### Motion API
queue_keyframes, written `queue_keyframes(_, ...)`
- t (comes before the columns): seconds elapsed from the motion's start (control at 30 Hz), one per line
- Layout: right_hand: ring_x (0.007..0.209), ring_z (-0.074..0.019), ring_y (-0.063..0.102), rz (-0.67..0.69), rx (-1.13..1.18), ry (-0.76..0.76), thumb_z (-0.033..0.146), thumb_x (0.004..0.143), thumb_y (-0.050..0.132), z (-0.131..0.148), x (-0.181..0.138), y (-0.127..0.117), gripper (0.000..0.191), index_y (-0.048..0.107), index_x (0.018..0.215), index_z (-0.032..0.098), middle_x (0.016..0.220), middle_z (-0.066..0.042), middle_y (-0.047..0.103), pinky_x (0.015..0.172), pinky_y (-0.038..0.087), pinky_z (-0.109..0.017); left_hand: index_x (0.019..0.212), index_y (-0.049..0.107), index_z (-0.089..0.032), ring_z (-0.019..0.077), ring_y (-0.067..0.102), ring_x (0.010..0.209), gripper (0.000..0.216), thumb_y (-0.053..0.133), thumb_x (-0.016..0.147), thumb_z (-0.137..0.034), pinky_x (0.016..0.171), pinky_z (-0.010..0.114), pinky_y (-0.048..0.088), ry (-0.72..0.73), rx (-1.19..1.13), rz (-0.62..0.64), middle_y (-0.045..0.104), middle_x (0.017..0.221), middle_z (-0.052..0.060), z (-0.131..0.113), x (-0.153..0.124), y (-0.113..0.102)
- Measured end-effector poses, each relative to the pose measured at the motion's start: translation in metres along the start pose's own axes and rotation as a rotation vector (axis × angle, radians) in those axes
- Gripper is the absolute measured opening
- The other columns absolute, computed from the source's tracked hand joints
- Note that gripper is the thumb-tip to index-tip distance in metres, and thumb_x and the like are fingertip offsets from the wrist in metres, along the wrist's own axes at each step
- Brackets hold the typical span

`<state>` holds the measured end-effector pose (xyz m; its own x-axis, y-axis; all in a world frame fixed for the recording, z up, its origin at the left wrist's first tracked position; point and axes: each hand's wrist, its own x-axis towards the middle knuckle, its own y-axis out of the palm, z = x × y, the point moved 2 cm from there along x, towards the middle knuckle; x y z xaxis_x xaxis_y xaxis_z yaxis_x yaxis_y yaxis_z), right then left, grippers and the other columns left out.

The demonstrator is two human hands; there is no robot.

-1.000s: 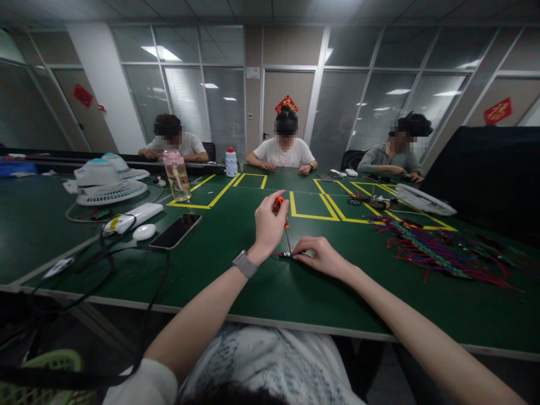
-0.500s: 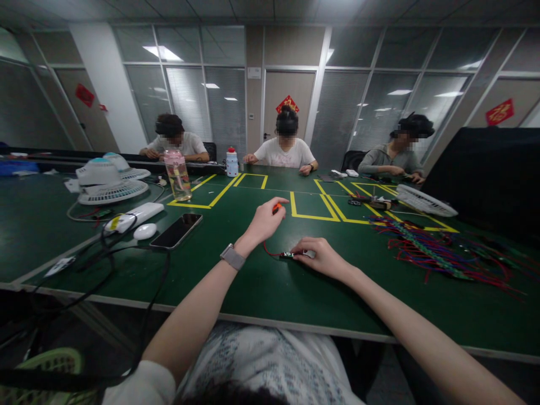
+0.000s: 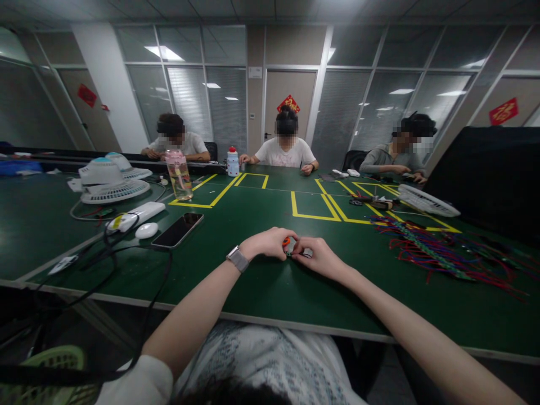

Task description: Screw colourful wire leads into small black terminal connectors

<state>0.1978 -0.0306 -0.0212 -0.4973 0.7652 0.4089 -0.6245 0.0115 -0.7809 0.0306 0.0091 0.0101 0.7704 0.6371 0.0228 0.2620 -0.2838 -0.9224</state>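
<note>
My left hand is curled around a small orange object, mostly hidden by the fingers; its kind cannot be made out. My right hand pinches a small green circuit board low over the green table, its fingers closed. Both hands meet in front of me, the left fingertips close to the right ones and to the board. A light bit of wire shows under the right fingers.
On the right lies a strip of circuit boards with red and blue wires, near a white fan part. Leftward are a phone, a white power strip, fans and a bottle. Several people sit across the table.
My left hand has moved toward me and to the right with the orange object, reaching the board. My right hand has stayed nearly in place. The red wire between them is now hidden.
</note>
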Motion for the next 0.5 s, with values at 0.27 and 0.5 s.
queue_keyframes(0.27, 0.07, -0.0158, 0.066, 0.043, 0.029, 0.08, 0.016, 0.077, 0.062, 0.002, 0.004, -0.004, 0.009, 0.068, 0.072, 0.016, 0.075, -0.003, 0.073, 0.07, 0.048, -0.026, 0.121, 0.061, -0.024, 0.0216, 0.063, 0.09, 0.059, 0.068, 0.063, -0.02, 0.073, 0.026, 0.047, -0.01, 0.029, -0.019, 0.069, 0.099, 0.004, -0.003, -0.002, 0.001)
queue_keyframes(0.5, 0.072, -0.0169, 0.067, 0.049, -0.012, 0.058, 0.016, 0.078, 0.061, 0.005, 0.003, -0.005, 0.01, 0.069, 0.074, 0.018, 0.077, -0.004, 0.073, 0.071, 0.05, -0.027, 0.108, 0.067, -0.022, 0.0222, 0.062, 0.089, 0.045, 0.067, 0.064, -0.018, 0.068, 0.025, 0.044, 0.015, 0.08, -0.034, 0.068, 0.089, 0.005, -0.012, -0.003, -0.001)
